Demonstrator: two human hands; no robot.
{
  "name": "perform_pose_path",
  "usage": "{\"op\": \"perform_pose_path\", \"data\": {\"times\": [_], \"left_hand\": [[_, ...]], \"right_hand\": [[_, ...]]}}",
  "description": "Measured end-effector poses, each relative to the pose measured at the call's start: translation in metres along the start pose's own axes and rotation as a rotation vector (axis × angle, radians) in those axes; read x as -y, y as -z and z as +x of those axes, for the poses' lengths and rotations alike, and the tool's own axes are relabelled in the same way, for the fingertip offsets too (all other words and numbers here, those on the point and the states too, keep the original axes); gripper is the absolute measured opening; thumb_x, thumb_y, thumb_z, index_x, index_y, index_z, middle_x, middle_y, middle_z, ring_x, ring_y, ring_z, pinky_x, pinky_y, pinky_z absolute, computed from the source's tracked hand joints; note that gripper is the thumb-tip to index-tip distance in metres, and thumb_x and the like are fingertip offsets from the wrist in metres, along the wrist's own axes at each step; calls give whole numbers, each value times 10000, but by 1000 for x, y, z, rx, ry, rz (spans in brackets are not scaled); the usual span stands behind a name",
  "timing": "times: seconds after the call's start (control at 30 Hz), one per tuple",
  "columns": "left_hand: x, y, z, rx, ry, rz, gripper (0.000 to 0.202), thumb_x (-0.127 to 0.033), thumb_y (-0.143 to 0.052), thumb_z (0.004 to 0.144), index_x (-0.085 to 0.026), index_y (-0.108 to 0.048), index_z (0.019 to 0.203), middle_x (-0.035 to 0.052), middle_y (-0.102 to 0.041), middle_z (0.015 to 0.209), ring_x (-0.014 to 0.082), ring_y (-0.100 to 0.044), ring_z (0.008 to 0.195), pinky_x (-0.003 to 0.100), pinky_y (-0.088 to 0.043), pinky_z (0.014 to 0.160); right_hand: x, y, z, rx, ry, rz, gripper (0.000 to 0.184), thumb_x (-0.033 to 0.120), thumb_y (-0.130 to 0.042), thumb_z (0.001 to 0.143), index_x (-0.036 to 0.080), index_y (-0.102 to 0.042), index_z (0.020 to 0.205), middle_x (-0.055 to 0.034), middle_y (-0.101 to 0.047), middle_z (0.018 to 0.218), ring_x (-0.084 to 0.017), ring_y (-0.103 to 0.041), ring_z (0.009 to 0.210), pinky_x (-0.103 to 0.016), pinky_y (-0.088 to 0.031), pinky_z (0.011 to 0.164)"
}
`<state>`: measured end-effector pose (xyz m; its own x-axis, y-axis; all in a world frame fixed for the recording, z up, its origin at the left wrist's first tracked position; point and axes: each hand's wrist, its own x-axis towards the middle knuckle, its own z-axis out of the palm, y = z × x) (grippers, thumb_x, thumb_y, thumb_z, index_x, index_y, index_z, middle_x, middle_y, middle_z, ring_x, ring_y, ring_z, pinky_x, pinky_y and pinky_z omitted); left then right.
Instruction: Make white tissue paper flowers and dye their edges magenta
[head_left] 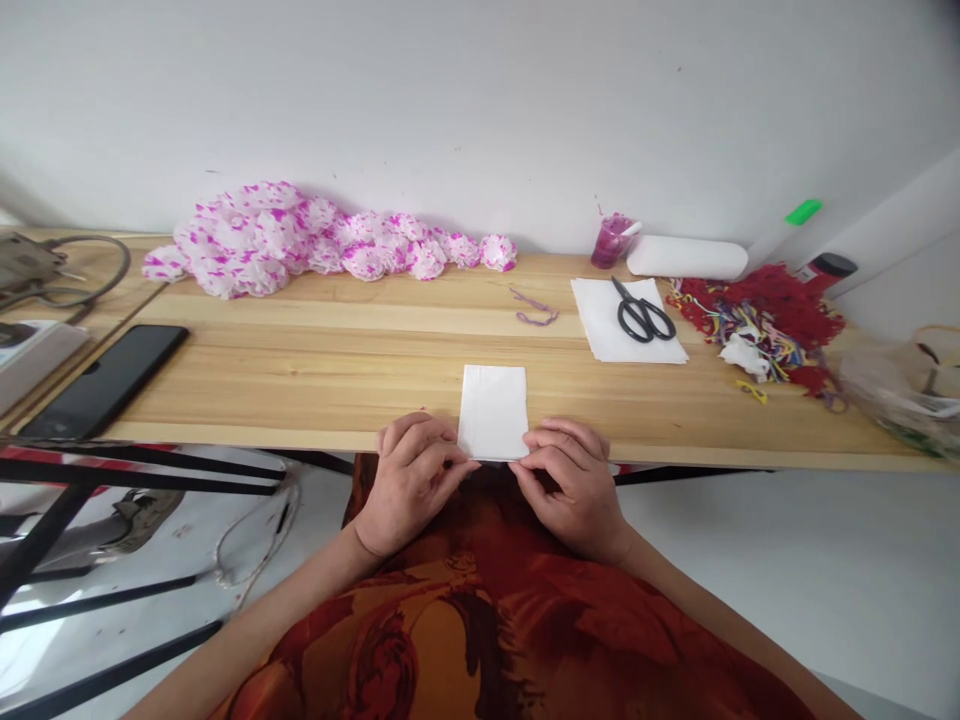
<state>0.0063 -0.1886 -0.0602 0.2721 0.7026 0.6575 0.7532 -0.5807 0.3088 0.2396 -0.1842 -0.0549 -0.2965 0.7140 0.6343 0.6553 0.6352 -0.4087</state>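
Note:
A small white folded paper sheet (493, 412) lies at the front edge of the wooden table. My left hand (420, 470) pinches its near left corner between thumb and fingers. At the near right corner, my right hand (566, 480) grips the same paper in a like pinch. The sheet's far edge rests flat on the wood. Beyond it to the right, black-handled scissors (643, 318) lie on a stack of white paper squares (600, 325). A short purple thread (534, 308) lies left of that stack.
Pink-speckled white paper flowers (255, 240) are heaped along the wall. A black phone (109, 380) lies at left. At right are a cup of pink liquid (611, 242), a white roll (686, 257), a red pile with coloured threads (780, 315) and a plastic bag (900, 385).

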Motion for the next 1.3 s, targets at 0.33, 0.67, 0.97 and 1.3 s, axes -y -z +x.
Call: {"op": "perform_pose_path", "data": {"times": [0.33,0.67,0.97,1.3], "left_hand": [[-2,2,2,17,25,59,128,-287,-787,814,-231,-679,777,54,-692,960,259,-578,1071,418,-448,918],[-4,1,4,5,58,67,175,-300,-797,803,-228,-661,720,48,-710,950,262,-578,1059,413,-416,889],[-6,1,3,24,61,84,187,-308,-789,812,-234,-657,703,41,-720,945,256,-586,1047,409,-385,871],[-9,2,7,25,102,84,174,-313,-777,819,-234,-657,722,43,-721,937,264,-588,1037,424,-373,859]], "right_hand": [[2,0,2,15,-40,-5,173,158,-724,825,230,-592,740,-22,-737,969,-260,-622,1103,-435,-445,955],[3,0,5,17,-63,-27,193,151,-725,809,220,-574,711,-25,-734,964,-252,-629,1063,-431,-439,940],[3,2,8,45,-69,-17,189,150,-713,815,223,-576,706,-26,-731,966,-244,-626,1049,-417,-438,939],[3,5,11,70,-105,-10,179,148,-727,816,221,-583,739,-26,-722,940,-232,-628,1006,-405,-439,923]]}}
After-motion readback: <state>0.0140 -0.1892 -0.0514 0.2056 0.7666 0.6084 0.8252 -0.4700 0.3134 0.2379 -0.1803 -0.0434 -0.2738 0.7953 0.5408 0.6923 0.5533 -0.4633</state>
